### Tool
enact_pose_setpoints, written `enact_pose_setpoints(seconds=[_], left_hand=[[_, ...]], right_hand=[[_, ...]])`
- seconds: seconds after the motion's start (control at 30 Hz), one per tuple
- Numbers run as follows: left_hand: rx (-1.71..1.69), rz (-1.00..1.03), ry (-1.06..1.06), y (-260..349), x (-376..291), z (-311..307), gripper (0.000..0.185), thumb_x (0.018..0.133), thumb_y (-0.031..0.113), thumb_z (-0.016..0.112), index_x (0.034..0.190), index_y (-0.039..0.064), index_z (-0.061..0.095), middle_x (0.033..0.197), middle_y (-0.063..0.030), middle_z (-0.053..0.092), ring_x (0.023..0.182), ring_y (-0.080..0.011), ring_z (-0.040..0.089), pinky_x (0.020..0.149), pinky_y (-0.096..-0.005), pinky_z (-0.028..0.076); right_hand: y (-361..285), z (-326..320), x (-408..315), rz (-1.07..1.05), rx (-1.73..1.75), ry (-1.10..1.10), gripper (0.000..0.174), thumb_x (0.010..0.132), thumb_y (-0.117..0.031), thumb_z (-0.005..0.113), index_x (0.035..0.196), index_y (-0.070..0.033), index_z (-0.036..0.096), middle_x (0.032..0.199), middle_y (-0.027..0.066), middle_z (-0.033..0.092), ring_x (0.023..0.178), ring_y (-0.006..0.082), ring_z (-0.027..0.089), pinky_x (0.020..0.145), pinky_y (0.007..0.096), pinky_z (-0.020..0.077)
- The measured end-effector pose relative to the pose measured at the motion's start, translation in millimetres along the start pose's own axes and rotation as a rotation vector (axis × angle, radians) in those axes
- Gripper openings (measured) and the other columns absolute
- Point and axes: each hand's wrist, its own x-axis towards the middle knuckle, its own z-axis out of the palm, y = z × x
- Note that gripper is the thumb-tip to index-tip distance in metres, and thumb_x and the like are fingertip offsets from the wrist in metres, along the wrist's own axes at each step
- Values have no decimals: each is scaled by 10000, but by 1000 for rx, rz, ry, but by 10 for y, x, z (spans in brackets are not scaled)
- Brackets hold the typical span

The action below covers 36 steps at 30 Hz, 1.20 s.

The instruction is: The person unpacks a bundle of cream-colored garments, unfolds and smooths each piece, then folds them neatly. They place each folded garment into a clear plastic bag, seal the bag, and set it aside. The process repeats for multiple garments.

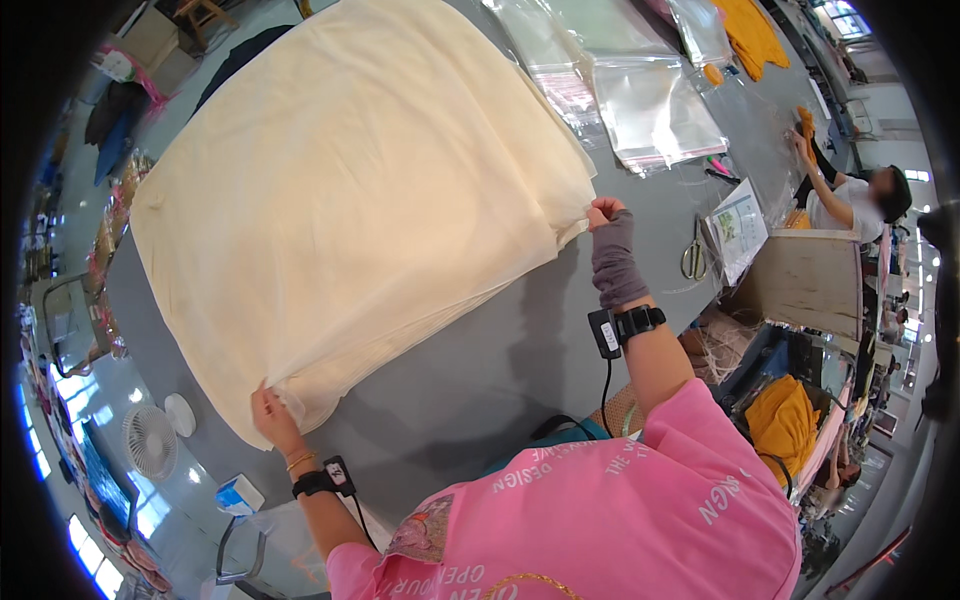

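A wide stack of cream fabric pieces (360, 180) lies on a grey table, its layered edge facing me. My left hand (274, 416) pinches the thin top layer at the stack's near left corner. At the near right corner, my right hand (609, 213) has its fingers closed on the fabric edge; a grey fingerless sleeve covers that wrist. Both wrists carry black straps with small cabled boxes. Between the two hands, the top layer's near edge runs slightly creased over the layers below.
Clear plastic bags (656, 112) lie at the far right, with scissors (694, 259) and a printed sheet (737, 229) nearer. A co-worker (851, 199) handles orange fabric at the right. A white fan (151, 441) and a blue-and-white packet (238, 496) are at the left.
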Motion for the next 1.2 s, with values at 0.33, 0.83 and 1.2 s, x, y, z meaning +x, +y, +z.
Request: enact_pose_setpoints(seconds=[0.33, 0.83, 1.2], left_hand=[[125, -674, 166, -1704, 71, -1218, 183, 936, 138, 623, 994, -29, 672, 873, -137, 679, 697, -240, 627, 629, -341, 542], [684, -140, -184, -255, 1022, 505, 591, 1080, 422, 471, 1635, 281, 326, 1734, -82, 182, 1563, -433, 190, 1139, -780, 213], [728, -293, -133, -750, 1678, 390, 565, 1105, 521, 287, 1651, 387, 228, 1737, -89, 165, 1557, -452, 187, 1133, -793, 155]], right_hand=[[-108, 356, -210, -235, -418, -363, 60, 883, -33, 667, 941, -23, 659, 965, 99, 611, 829, 231, 630, 754, 328, 521], [-164, 1285, 180, -1022, -1206, -414, 648, 930, -408, 674, 1501, -134, 534, 1621, 141, 419, 1534, 399, 295, 1193, 729, 113], [-129, 455, 688, -153, -802, 141, 586, 889, -408, 766, 1289, -2, 628, 1357, 238, 589, 1280, 413, 524, 1055, 467, 453]])
